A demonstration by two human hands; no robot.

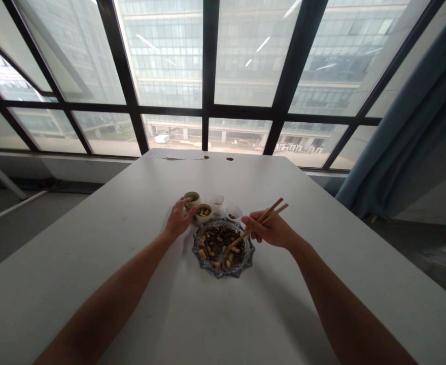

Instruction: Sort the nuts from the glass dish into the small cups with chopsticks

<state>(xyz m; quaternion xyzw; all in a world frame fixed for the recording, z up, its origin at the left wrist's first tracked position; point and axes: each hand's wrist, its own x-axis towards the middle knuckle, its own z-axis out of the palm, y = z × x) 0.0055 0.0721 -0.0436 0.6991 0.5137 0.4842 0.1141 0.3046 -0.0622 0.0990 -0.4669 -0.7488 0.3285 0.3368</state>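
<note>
My right hand (270,229) holds a pair of wooden chopsticks (263,218), their tips down among the food in a scalloped glass bowl (249,256). Dark strips and pale, peanut-like pieces (215,264) lie in that bowl. Beyond its left rim, my left hand (180,217) rests beside two small round cups, fingers apart, with fingertips at their sides. The nearer cup (203,220) contains pale pieces; the farther cup (192,204) shows a greenish inside, its contents unclear.
Two small clear square dishes, one (216,201) behind the bowl and one (234,212) near my right hand, hold small bits. White papers (180,154) lie at the far edge of the white table (131,304). A blue curtain (401,126) hangs at the right.
</note>
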